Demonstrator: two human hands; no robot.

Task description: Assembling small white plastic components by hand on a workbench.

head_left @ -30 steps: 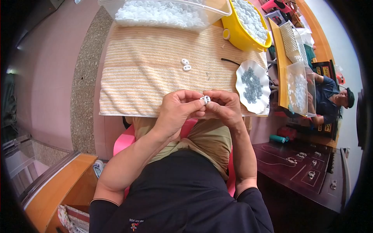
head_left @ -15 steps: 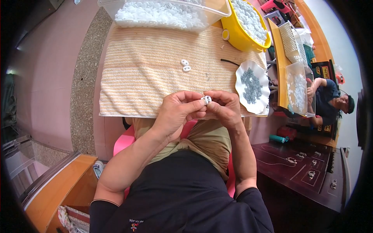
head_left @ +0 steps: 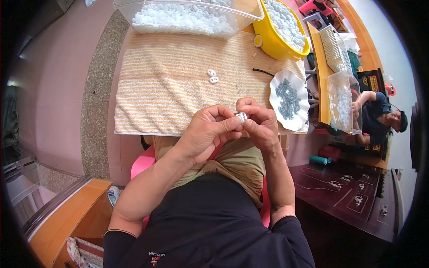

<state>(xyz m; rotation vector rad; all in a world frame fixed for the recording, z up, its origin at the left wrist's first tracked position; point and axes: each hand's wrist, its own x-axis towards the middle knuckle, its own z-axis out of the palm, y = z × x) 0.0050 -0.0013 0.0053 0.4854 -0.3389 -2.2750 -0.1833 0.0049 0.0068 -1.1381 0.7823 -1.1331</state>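
Note:
Between the fingertips of both hands, just over the table's near edge, is a small white plastic piece point(head_left: 241, 117) with dark spots in its face, which look like holes or inserts. My left hand point(head_left: 206, 130) pinches it between thumb and fingers from the left. My right hand point(head_left: 260, 124) closes on its right side, thumb below and index finger curled above. Farther off on the striped towel point(head_left: 165, 89) lie two white oval pieces point(head_left: 212, 76), each with two holes. A white wavy-rimmed plate point(head_left: 275, 91) to the right holds a heap of small dark grey parts point(head_left: 288, 99).
At the far edge stand a clear bin point(head_left: 243, 18) and a yellow tub point(head_left: 271, 47), both full of white pieces. A thin black strip point(head_left: 263, 71) lies by the plate. Another person point(head_left: 380, 105) works at a side table with a clear box point(head_left: 333, 100). A dark red panel point(head_left: 330, 196) is at lower right.
The white piece has shifted slightly right and turned in my fingers. My right index finger has lifted a little, away from the piece's top.

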